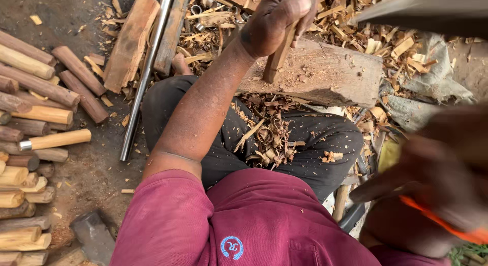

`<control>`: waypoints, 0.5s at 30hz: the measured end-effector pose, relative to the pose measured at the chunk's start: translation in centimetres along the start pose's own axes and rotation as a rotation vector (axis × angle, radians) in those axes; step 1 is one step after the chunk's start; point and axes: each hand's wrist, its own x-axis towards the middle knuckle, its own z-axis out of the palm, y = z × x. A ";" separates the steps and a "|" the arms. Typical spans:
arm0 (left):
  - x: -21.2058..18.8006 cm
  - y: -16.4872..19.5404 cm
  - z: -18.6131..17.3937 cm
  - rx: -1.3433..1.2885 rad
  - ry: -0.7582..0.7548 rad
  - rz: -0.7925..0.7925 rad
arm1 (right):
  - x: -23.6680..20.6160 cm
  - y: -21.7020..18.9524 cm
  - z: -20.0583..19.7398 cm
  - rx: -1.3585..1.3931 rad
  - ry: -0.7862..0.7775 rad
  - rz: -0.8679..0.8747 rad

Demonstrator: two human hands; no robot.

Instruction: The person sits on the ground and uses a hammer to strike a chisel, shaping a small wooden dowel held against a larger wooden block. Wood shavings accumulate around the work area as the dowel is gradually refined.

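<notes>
On the near edge of a thick wooden block (325, 73), a short wooden stick (278, 55) stood almost upright, lower end touching the block's top. Left hand (277, 19) wrapped around the stick's upper part, fingers (300, 7) curled tight and thumb pressed against the wood. Right hand (447, 179) at the right edge, heavily blurred, with something orange (442, 223) across it; cannot tell how the fingers are set or whether anything is gripped. Just below the block, dark trousers (305, 144) sprinkled with curled wood shavings (269, 134), and a maroon shirt (244, 225) nearest the camera. On the dirt ground at left, a heap of round wooden sticks (30, 123), some pale and peeled, one with a metal ring on its end. Beside the heap, a long metal pipe (145, 78) lying lengthwise. More shavings and chips behind and right of the block.
</notes>
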 end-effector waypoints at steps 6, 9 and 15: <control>-0.3 0.5 -0.4 -0.034 0.058 -0.011 | 0.6 8.4 1.7 -0.478 -0.293 0.203; -1.9 0.4 -0.3 -0.017 0.091 -0.054 | -0.3 5.8 0.8 -0.353 -0.296 0.235; -1.0 -1.3 -1.0 0.029 -0.002 0.010 | 0.6 -0.6 0.5 0.004 0.006 0.007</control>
